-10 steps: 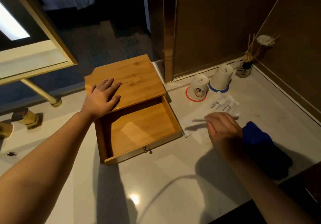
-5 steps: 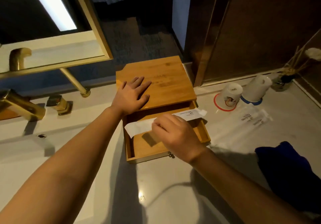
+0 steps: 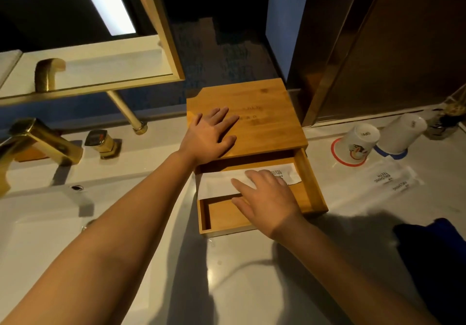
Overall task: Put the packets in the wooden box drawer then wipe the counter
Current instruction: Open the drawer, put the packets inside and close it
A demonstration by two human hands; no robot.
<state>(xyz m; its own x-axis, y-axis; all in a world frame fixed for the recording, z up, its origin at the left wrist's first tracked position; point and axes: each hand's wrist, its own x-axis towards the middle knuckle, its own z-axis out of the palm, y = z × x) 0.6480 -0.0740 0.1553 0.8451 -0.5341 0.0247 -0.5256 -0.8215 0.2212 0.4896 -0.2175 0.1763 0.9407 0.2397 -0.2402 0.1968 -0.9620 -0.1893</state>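
Observation:
A wooden box (image 3: 264,113) stands on the white counter (image 3: 239,274) with its drawer (image 3: 315,186) pulled out toward me. My left hand (image 3: 211,133) lies flat on the box lid, fingers spread. My right hand (image 3: 267,196) rests over the drawer, fingers extended and pressing on a long white packet (image 3: 216,186) that lies across the drawer's back part. Two more white packets (image 3: 388,181) with printed text lie on the counter to the right of the box. A dark blue cloth (image 3: 433,249) sits at the right edge.
Two upturned white cups (image 3: 363,140) stand on coasters behind the packets, with a diffuser bottle (image 3: 443,125) past them. A gold tap (image 3: 37,143) and sink basin (image 3: 37,236) lie to the left. A gold-framed mirror (image 3: 100,55) hangs above.
My right hand picked a packet off the counter, carried it left over the open drawer and lowered it inside. My left hand stayed on the lid. The camera turned left.

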